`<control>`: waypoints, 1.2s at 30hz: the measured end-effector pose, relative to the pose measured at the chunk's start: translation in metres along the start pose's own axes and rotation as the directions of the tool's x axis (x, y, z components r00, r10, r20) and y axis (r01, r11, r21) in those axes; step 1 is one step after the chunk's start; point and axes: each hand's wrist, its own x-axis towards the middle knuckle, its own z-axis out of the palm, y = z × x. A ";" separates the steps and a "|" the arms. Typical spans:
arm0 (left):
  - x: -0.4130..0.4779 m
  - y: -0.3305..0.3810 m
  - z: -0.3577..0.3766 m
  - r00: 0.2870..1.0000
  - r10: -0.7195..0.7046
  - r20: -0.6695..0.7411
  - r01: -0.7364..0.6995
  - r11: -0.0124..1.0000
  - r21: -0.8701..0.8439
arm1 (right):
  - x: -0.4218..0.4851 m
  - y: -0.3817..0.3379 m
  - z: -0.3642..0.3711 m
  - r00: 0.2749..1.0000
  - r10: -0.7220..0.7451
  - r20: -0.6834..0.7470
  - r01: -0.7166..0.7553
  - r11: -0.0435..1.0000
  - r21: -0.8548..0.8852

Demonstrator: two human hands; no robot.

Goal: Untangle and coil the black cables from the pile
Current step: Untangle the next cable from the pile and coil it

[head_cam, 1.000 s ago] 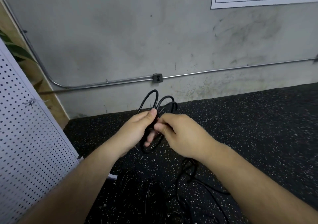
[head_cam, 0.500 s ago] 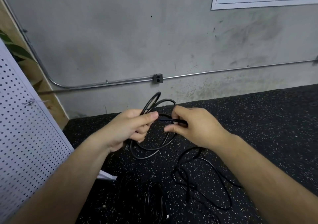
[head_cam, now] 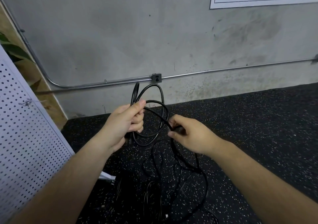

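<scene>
- The left hand (head_cam: pixel 126 122) is clenched round a bundle of loops of one black cable (head_cam: pixel 161 94). It holds this coil upright above the floor, in front of the wall.
- The right hand (head_cam: pixel 191 136) pinches the same cable between thumb and fingertips just to the right of the coil, where the strand leaves the loops. The two hands are near each other but apart.
- Two or three loops are gathered. They are uneven, one tall and narrow and the others wider, so the coil looks loose rather than tidy.
- From the right hand the free length (head_cam: pixel 205 186) drops to the speckled rubber floor (head_cam: pixel 258 120) and wanders there in a broad open curve. I judge that a good part of this cable is yet to be wound in.
- Nearer the person, at the bottom of the view, the pile (head_cam: pixel 152 195) of other black cables lies on the floor, dark against dark. How many there are, and whether any is already coiled, I cannot tell.
- The task looks far from finished: one cable is partly coiled in the hands, its tail needs gathering, and the pile waits below.
- A white perforated panel (head_cam: pixel 25 137) leans at the left. A metal conduit (head_cam: pixel 223 69) with an outlet box (head_cam: pixel 156 78) runs along the wall.
</scene>
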 end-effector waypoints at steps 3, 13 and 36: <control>0.001 0.003 -0.003 0.999 -0.020 0.042 0.019 1.000 0.020 | -0.002 -0.005 0.004 0.992 -0.030 -0.119 0.021 0.997 -0.076; -0.010 0.006 0.018 0.990 -0.078 0.119 0.109 0.955 -0.275 | 0.007 -0.039 0.019 0.972 0.235 0.003 -0.169 0.686 0.708; -0.009 -0.026 0.024 0.983 0.173 -0.064 -0.122 0.870 0.477 | 0.015 -0.055 0.013 0.903 0.392 -0.177 -0.265 0.831 0.490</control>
